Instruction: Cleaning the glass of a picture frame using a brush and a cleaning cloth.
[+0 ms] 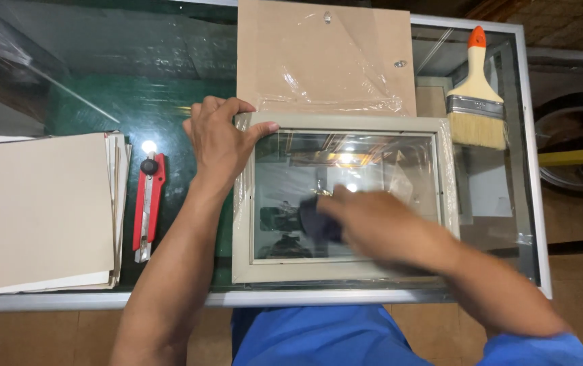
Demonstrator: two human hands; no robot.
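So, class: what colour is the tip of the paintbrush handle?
Orange, on the cream-handled paintbrush; head view.

One beige picture frame (342, 271) with a glass pane lies on the glass worktop (135, 102). There is one red utility knife (148, 203), one paintbrush (476, 95) with an orange-tipped handle, one brown backing board (325, 54), one dark cloth (318, 220), and one stack of cream sheets (37, 210). Two hands show.
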